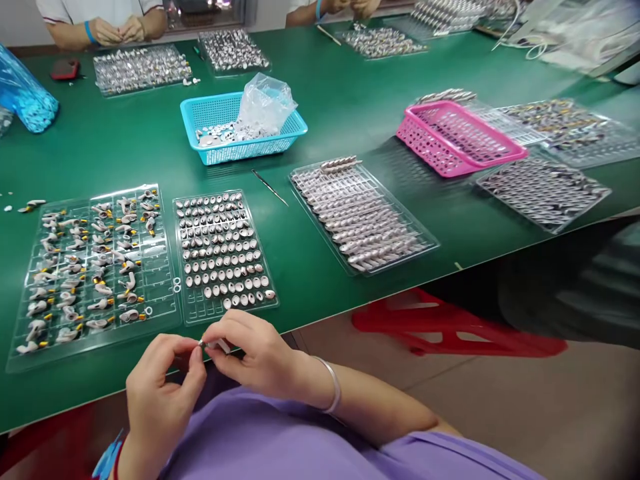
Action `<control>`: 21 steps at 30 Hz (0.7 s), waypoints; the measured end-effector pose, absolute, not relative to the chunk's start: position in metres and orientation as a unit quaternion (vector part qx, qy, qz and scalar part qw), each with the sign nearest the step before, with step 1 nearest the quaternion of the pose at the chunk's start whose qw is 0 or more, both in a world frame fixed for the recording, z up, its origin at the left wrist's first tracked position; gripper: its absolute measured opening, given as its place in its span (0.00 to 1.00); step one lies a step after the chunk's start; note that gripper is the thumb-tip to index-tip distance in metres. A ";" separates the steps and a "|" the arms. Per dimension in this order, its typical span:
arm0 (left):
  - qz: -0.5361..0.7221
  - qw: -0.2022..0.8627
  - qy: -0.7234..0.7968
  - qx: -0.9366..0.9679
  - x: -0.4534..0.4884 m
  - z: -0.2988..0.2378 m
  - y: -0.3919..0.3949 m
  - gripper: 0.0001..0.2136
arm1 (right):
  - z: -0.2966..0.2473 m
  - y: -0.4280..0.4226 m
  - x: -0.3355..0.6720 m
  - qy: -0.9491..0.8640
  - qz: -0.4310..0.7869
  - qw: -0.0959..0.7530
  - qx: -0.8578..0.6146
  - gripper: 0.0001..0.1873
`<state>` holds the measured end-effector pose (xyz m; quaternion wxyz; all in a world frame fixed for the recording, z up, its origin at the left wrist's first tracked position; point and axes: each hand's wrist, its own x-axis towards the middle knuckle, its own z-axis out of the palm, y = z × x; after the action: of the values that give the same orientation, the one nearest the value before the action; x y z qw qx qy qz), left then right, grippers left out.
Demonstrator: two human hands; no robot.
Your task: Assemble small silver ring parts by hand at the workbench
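The right hand holds a small white piece between thumb and fingers, and the left hand pinches its grey tip – both at the near edge of the bench. Just beyond the hands lies a tray of round-faced parts; left of it, beyond the left hand, a tray of yellow-tipped pieces – tweezers farther off

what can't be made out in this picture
Head view:
Held piece: too small, partly covered by the left hand and right hand
Small parts in the blue basket: some obscured by the clear bag
Blue bag: cut off by the left edge
Co-worker at top left: cut off by the top edge
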<state>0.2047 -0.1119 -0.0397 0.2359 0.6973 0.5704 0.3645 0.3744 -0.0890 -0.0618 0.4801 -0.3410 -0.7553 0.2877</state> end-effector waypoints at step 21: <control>0.288 0.141 0.520 0.791 0.206 -0.036 -0.107 0.04 | -0.058 -0.082 0.385 -0.862 0.150 0.347 -0.338 0.11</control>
<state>0.2065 -0.1068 -0.0357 0.1409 0.7915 0.5204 0.2880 0.3850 -0.0824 -0.0578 0.3466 -0.3379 -0.8621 0.1498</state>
